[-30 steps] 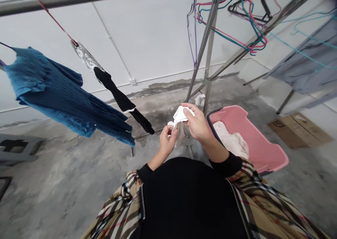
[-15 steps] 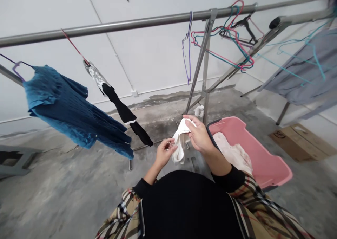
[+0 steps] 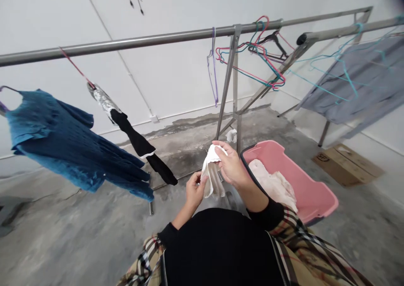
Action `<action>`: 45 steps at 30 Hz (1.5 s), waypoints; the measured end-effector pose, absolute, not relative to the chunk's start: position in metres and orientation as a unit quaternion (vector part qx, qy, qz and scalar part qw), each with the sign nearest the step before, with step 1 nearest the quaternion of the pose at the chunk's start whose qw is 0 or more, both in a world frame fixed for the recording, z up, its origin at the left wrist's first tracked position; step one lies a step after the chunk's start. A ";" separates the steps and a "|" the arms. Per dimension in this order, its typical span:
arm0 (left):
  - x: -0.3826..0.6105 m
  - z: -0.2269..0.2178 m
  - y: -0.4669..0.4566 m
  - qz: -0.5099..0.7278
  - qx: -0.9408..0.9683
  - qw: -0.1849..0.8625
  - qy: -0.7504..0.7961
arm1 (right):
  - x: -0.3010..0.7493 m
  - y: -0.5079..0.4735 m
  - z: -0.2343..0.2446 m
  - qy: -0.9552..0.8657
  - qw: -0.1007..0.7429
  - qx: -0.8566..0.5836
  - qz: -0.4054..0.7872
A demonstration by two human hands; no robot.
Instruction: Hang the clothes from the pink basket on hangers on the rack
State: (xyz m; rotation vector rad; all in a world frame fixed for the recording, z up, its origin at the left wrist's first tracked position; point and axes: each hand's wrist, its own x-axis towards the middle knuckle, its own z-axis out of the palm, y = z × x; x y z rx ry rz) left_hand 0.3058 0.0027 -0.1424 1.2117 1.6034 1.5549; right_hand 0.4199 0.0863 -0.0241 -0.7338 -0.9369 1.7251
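Right hand (image 3: 232,168) pinches the small white frilled cloth (image 3: 208,172) at top, left hand (image 3: 193,190) grips its lower edge; a slack pinch could drop it onto the stained grey concrete floor (image 3: 78,235).

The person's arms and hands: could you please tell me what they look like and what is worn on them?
Both the left hand and right hand are bare, without gloves. Each arm has a snug black sleeve under a wide beige plaid sleeve with black, white and red lines.
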 end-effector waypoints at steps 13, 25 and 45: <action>0.266 -0.145 0.017 0.563 0.404 0.295 0.658 | 0.437 0.100 -0.023 -0.397 0.529 -0.335 0.671; 0.231 -0.091 0.013 0.651 0.192 0.442 0.586 | 0.459 0.119 -0.053 -0.481 0.434 -0.377 0.662; 0.242 -0.061 -0.032 0.641 0.156 0.559 0.503 | 0.390 0.262 0.086 -0.767 0.297 -0.569 0.020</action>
